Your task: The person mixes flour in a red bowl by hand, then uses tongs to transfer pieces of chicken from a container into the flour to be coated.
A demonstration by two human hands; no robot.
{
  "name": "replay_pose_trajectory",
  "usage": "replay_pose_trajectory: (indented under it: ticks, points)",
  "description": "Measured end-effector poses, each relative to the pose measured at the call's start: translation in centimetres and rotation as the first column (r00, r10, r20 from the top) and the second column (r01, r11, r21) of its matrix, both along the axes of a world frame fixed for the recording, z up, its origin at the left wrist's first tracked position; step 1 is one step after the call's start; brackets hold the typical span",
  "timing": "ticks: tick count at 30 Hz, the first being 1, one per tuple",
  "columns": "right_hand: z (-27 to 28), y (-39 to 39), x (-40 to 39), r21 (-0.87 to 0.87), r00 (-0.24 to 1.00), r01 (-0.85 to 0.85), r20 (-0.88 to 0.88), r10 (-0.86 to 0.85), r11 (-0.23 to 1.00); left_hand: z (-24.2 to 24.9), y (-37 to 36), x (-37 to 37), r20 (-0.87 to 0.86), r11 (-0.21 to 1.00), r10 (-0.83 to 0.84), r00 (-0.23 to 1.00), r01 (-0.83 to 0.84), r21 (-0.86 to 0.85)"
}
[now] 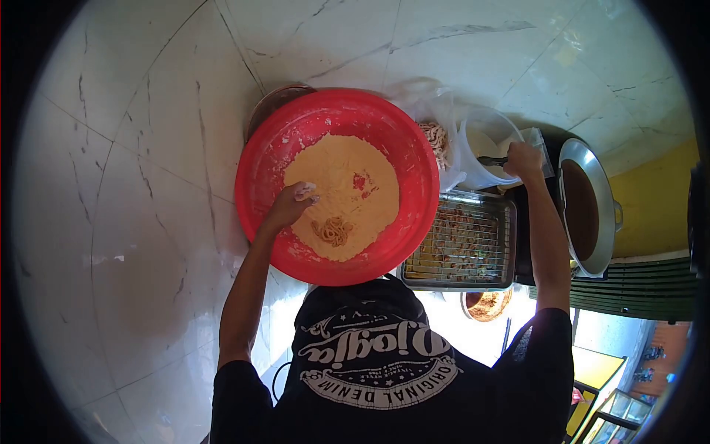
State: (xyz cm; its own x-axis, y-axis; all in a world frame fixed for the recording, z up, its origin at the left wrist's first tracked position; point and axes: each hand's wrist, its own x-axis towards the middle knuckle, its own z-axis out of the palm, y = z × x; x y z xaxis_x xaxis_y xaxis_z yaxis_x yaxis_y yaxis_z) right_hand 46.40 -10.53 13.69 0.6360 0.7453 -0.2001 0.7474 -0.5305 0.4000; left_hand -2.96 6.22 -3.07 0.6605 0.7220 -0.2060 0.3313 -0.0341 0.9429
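Observation:
My left hand (291,204) is over the left side of a large red basin (259,159) holding pale yellow flour (340,166). Its fingertips are coated white and slightly apart, and I see nothing held in them. A small coiled heap of tan strands (333,231) lies on the flour below the hand. A patch of red basin floor shows through the flour. My right hand (523,161) is closed around the dark handle (492,160) of a utensil at a translucent plastic tub (473,172). The utensil's working end is hard to make out.
A clear bag with pale strips (435,140) stands between basin and tub. Below it is a metal tray with a wire rack (473,244) and crumbs. A wide pan of brown liquid (580,211) sits at right. A round container (486,305) is beyond the tray. The surface is marbled tile (163,148).

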Motion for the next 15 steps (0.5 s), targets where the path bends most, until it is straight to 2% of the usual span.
replay_pose_trajectory:
  ticks: [5,8,12,15]
  points:
    - [2.2,-0.3,-0.1,0.021,1.0,-0.008,-0.024,0.009,1.0,1.0,-0.6,0.3,-0.083,0.999,-0.03,0.996,0.032,0.021]
    - [5.7,-0.6,-1.1,0.075,0.999,-0.028,0.025,0.026,0.997,-0.8,-0.3,0.2,-0.122,1.0,-0.026,0.992,0.025,-0.007]
    - [8.8,-1.1,-0.9,0.136,0.999,-0.036,-0.003,0.037,0.99,-1.3,-0.6,0.7,-0.079,0.999,-0.032,0.996,0.031,-0.024]
    - [9.2,-1.5,-1.1,0.175,0.999,-0.038,0.021,0.035,0.984,-1.2,-0.7,0.7,-0.075,0.997,-0.036,0.997,0.032,-0.064]
